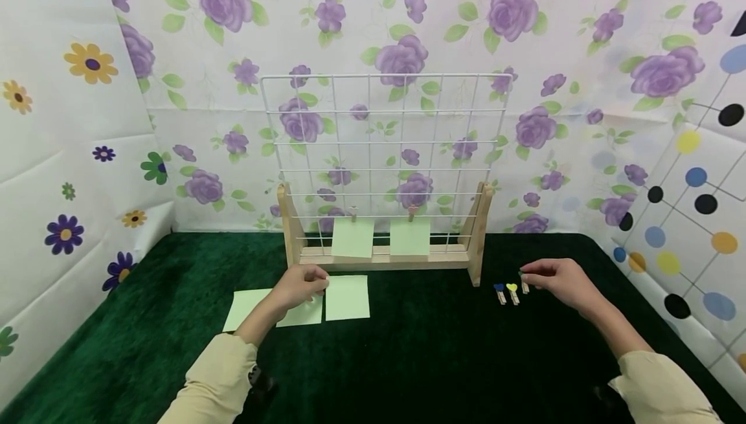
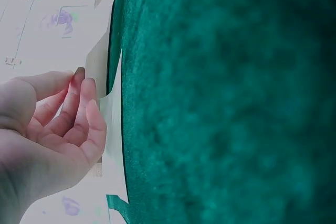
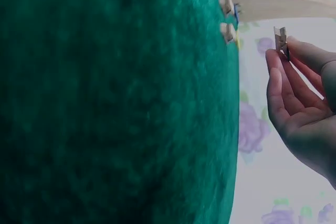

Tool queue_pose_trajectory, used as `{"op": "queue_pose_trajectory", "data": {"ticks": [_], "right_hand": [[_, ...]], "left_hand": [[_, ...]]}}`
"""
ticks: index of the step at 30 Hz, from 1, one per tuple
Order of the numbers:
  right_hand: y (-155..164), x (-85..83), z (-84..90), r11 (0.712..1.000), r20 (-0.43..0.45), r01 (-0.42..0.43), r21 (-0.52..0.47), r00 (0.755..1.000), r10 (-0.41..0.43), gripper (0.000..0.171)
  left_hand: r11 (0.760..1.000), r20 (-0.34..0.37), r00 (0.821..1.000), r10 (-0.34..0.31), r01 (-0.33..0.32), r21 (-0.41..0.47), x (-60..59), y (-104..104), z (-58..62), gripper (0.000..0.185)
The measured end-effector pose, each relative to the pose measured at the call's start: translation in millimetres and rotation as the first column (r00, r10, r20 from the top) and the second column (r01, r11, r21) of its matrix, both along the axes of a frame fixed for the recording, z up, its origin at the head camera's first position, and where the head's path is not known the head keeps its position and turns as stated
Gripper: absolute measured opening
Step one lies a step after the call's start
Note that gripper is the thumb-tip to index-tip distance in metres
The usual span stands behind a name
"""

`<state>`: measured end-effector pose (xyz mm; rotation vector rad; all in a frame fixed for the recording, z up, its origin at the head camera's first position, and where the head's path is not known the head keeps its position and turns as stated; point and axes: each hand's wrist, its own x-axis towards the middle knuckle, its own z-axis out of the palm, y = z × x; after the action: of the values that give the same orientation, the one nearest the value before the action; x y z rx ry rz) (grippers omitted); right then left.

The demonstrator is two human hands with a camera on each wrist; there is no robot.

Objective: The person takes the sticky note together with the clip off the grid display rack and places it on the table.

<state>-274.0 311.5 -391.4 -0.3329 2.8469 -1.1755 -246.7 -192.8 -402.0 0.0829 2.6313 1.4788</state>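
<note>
Three pale green notes lie on the dark green mat: the left note (image 1: pixel 247 307), the middle note (image 1: pixel 303 312) and the right note (image 1: pixel 348 297). My left hand (image 1: pixel 315 279) rests over the middle one. Its loosely curled fingertips (image 2: pixel 86 95) touch a note's edge (image 2: pixel 112 121), with nothing between thumb and fingers. My right hand (image 1: pixel 527 275) pinches a small wooden clothespin (image 3: pixel 280 37) between thumb and fingers, just above the mat. Beside it lie a blue-headed pin (image 1: pixel 500 292) and a yellow-headed pin (image 1: pixel 513 292).
A white wire grid (image 1: pixel 384 145) stands in a wooden stand (image 1: pixel 381 256) at the back of the mat. Two green notes (image 1: pixel 352 237) (image 1: pixel 410 237) hang clipped to it. Flowered walls close in the back and both sides.
</note>
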Motion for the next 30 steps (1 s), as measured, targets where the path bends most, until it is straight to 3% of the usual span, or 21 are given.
{"op": "queue_pose_trajectory", "data": {"ticks": [13,30], "right_hand": [[10,-5.5,-13.4,0.997,0.035,-0.039,0.072,0.999,0.036,0.034],[6,-11.2,-15.8,0.991,0.046,-0.069,0.113,0.997,0.064,0.025]], "left_hand": [[0.998,-0.016,1.000,-0.014,0.013,-0.063,-1.9,0,-4.5,0.016],[0.995,-0.057,0.998,-0.009,0.003,-0.099,-0.9,1,-3.9,0.015]]}}
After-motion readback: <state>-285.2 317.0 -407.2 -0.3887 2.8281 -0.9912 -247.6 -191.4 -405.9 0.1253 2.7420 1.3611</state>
